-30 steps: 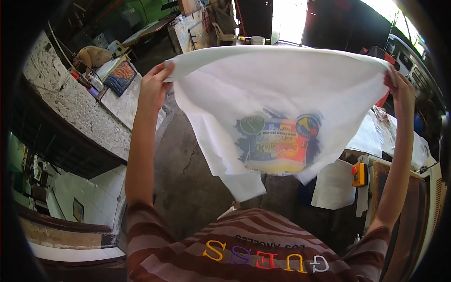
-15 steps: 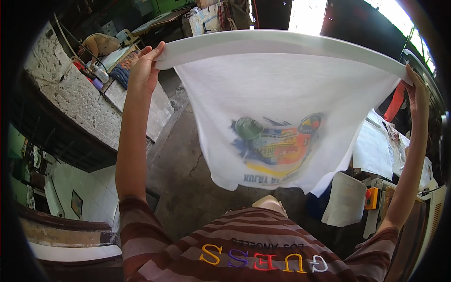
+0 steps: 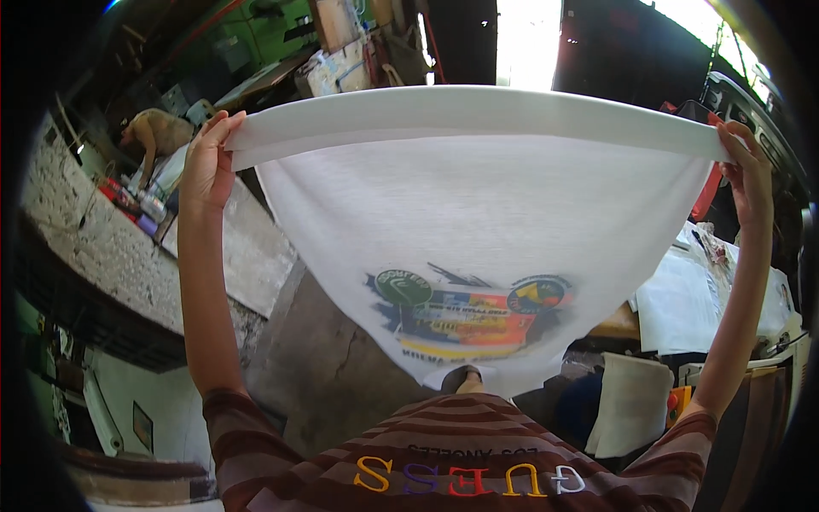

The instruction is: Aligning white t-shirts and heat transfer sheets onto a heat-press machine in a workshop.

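Note:
I hold a white T-shirt [image 3: 478,213] stretched out in front of me at arm's length, its folded hem uppermost. A multicoloured print shows through the cloth near its lower middle. My left hand [image 3: 209,162] grips the upper left corner of the shirt. My right hand [image 3: 749,175] grips the upper right corner. The shirt hangs down between my raised arms and hides most of the floor behind it.
A rough stone counter [image 3: 102,256] with several bottles and a person bent over it lies at the left. White cloths and papers are piled on a table [image 3: 708,299] at the right. Concrete floor [image 3: 324,367] shows below the shirt.
Both my arms have lifted the shirt higher and pulled it wider and flatter. The print has come to face me more squarely.

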The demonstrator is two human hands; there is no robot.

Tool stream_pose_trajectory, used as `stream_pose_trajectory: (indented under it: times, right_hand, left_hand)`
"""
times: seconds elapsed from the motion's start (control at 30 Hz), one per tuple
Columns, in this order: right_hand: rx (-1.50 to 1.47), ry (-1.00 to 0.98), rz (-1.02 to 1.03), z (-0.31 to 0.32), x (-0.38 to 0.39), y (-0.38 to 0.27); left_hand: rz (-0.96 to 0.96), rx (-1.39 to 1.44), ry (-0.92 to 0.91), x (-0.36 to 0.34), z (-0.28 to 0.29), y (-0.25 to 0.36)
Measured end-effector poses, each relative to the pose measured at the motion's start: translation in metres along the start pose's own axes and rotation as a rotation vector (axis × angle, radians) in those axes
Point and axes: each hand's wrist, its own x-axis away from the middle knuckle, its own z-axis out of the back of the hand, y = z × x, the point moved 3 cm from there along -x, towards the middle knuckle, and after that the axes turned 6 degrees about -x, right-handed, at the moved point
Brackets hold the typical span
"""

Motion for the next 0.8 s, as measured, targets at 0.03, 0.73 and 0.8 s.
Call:
stream_pose_trajectory:
  times: [0.03, 0.73, 0.8]
  right_hand:
    - [-0.011, 0.007, 0.011, -0.012, -0.013, 0.008]
    - [0.033, 0.389, 0.225, -0.059, -0.147, 0.130]
    - [-0.001, 0.336, 0.108, -0.058, -0.116, 0.174]
  left_hand:
    - [0.029, -0.032, -0.011, -0.016, -0.003, -0.004]
    - [-0.216, 0.049, -0.007, -0.219, -0.163, -0.179]
    - [-0.193, -0.025, -0.046, -0.192, -0.138, -0.221]
